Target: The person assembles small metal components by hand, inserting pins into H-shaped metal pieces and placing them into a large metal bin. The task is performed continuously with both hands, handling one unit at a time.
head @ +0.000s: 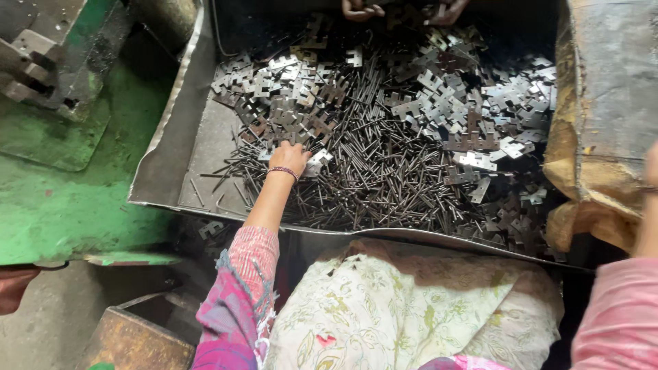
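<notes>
Dim, diffuse overhead light. Specular glare on the metal plates (439,103); tray (171,157) far end in deep shadow. Right hand (651,168) motion-blurred at frame edge. Centre sharp; mild wide-angle stretch at corners.

Your single head camera looks steeply down from close above the metal tray (175,147), facing forward across it; the tray fills the frame's centre, green machinery left of it.

The left hand's (290,157) fingertips are buried in the heap of thin dark metal pins (373,171); the blurred right hand (651,164), right of that heap, is cut by the frame edge.
</notes>
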